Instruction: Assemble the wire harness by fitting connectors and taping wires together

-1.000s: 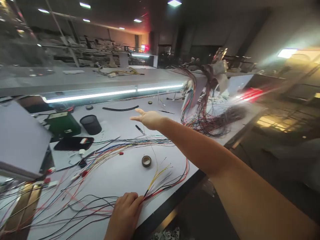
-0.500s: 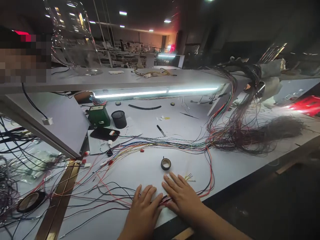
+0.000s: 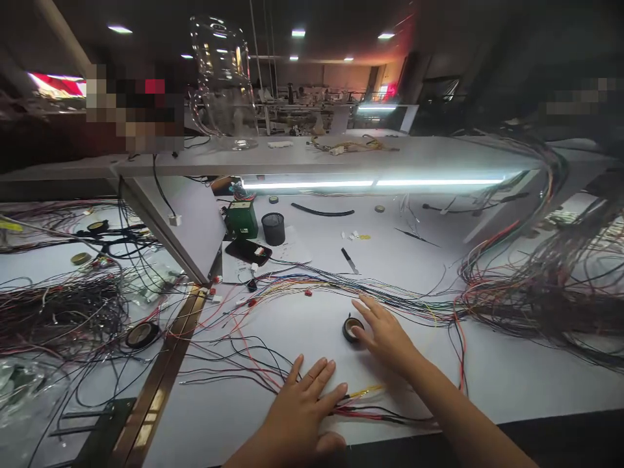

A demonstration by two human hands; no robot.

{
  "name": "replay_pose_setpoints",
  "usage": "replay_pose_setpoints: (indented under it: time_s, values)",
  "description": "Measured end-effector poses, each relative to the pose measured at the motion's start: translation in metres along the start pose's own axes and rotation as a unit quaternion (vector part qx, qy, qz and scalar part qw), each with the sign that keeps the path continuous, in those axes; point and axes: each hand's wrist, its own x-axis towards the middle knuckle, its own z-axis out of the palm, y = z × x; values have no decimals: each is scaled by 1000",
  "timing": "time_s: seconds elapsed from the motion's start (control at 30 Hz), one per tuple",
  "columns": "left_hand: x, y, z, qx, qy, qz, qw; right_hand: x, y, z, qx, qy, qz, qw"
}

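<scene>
My left hand [image 3: 307,406] lies flat with fingers spread, pressing on a bundle of red, black and yellow wires [image 3: 370,412] near the front of the white table. Loose black and red wire ends [image 3: 219,374] fan out to its left. My right hand [image 3: 387,335] is over a small roll of black tape [image 3: 351,330], thumb at the roll's inner edge and the other fingers stretched out beyond it. Its fingers are apart and have not closed on the roll. Behind both hands, a long multicoloured wire harness [image 3: 341,286] runs across the table.
At the back stand a green box [image 3: 242,219], a black mesh cup [image 3: 273,229] and a phone [image 3: 247,252]. A knife [image 3: 350,260] lies beyond the harness. Tangled wires [image 3: 526,305] heap up at right. A larger tape roll [image 3: 141,334] sits left, and a glass jug [image 3: 225,84] on the shelf.
My right hand has lifted off the wire bundle and moved forward to the small tape roll. My left hand stays on the wires. The view has swung left.
</scene>
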Motion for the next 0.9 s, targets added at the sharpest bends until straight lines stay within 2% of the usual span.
replay_pose_setpoints:
  time_s: [0.13,0.2,0.27,0.3,0.33,0.37,0.47,0.57,0.63,0.7,0.8,0.9]
  values:
    - [-2,4,-5,2,6,-3,1000,4,-28,39,21,-23,-122,992]
    - [-2,4,-9,-6,-2,-1,1000,9,-35,45,50,-24,-181,982]
    - [-2,5,-12,-19,-9,-2,1000,26,-29,37,52,-24,-196,979]
    - [-2,6,-12,-24,-9,-3,1000,40,-20,30,36,-22,-180,983]
    - [-2,6,-12,-27,-7,-5,1000,56,-8,22,5,-7,-138,990]
    - [-3,7,-11,-26,-2,-7,1000,73,6,14,-39,6,-66,997]
    - [-4,6,-3,-10,27,-16,999,115,52,-3,-81,30,41,995]
    - [-5,1,8,11,46,-4,999,133,88,-4,-111,7,97,989]
    - [-4,-3,14,28,53,12,998,135,94,1,-130,-4,121,984]
    - [-4,-7,19,43,64,24,997,135,83,9,-148,16,117,982]
    - [-3,-10,22,44,69,33,996,130,39,25,-152,45,4,987]
    - [-3,-10,21,14,57,30,998,113,-14,46,-127,-17,-111,986]
